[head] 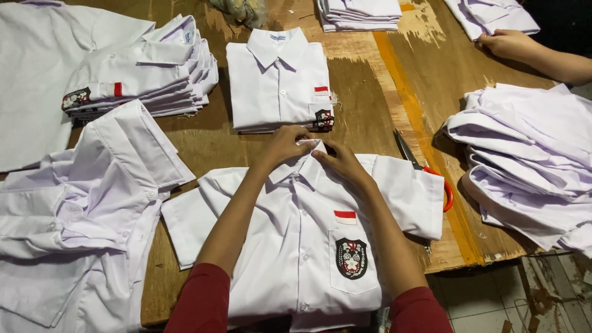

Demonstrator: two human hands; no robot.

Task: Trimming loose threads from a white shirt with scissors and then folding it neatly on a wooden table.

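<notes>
Left hand (285,143): fingers pinched on the collar of the white shirt (290,240).
Right hand (340,161): fingers narrow, pressing the same collar, touching the left fingertips.
White shirt: spread flat, front up, on the wooden table (370,92), badge pocket showing.
Just beyond: folded shirt (277,80).
Right: scissors (425,169), red handles, partly under the sleeve.
Left: loose shirt pile (86,209).

We see a white short-sleeve shirt (296,246) lying flat, front up, on the wooden table's near edge, sleeves spread to both sides. Buttoned down the middle w/ white buttons. Chest pocket on the right of the picture carries a dark shield badge, small red-and-white patch just above it. Collar points away from us; hem hangs over the table edge.
</notes>
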